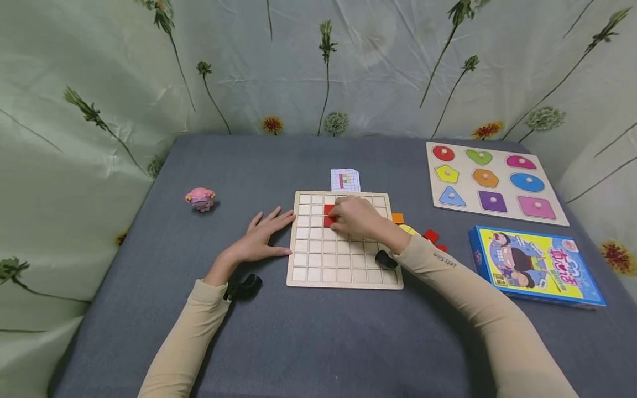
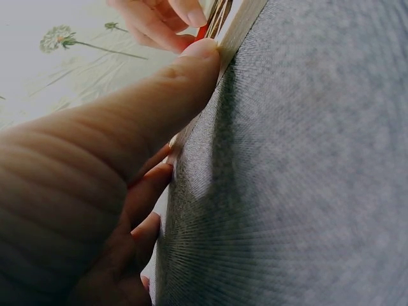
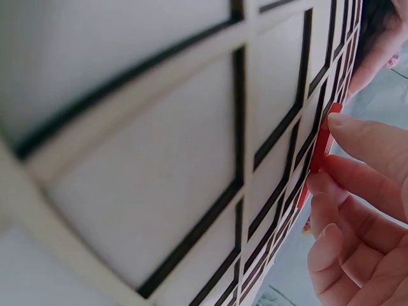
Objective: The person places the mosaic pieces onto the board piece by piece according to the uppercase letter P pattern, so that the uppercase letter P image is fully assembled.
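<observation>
From where I stand, the right hand (image 1: 359, 217) is clamped on a red tile (image 3: 324, 140), pinching it between thumb and finger at the grid board (image 1: 316, 246) under that hand. Just beyond the pinched piece a second red tile (image 1: 329, 209) lies on the board.

The left hand (image 1: 260, 239) holds nothing; its fingers are spread apart, and its thumb touches the board's side edge, just to the right of that hand.

A small pattern card (image 1: 345, 180) lies beyond the right hand, at the board's far edge. To the right of the same hand sit an orange tile (image 1: 397, 218), yellow pieces (image 1: 409, 230) and loose red pieces (image 1: 431, 236), some partly hidden by the sleeve (image 1: 448, 276).

Farther right of it are a shape puzzle (image 1: 468, 190) and a blue-edged box (image 1: 537, 265). A pink toy (image 1: 200, 199) stands beyond and left of the left hand.
</observation>
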`<state>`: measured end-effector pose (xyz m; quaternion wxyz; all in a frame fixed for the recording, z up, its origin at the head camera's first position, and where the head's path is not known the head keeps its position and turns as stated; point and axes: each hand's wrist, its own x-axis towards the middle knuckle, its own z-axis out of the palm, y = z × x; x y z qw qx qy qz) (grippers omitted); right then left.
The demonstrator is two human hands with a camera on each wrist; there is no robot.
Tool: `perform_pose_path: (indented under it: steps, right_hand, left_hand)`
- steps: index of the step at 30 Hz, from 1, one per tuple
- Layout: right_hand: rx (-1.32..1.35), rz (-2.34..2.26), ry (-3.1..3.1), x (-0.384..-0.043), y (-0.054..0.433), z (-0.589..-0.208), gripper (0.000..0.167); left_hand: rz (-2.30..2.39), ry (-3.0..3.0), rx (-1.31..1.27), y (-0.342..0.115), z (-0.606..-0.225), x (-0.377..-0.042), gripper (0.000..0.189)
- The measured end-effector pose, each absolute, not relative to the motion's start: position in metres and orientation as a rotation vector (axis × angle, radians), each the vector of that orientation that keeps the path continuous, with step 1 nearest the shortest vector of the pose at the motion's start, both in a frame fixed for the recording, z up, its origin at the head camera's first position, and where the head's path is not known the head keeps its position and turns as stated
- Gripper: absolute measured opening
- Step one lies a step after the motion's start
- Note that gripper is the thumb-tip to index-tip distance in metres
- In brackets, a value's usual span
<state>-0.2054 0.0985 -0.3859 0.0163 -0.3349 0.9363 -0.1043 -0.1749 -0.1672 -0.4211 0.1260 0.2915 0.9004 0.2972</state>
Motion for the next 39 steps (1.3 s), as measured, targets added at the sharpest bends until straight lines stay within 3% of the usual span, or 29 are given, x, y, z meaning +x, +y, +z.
perform_pose_path:
  steps: [39]
  right_hand:
    - [-1.026,-0.358,2.914,-0.2083,0.1028,-0.3841,0.013]
  left_hand:
    - [0.849,2.626,0.831,-0.1659,-0.4195,-0.175,0.081]
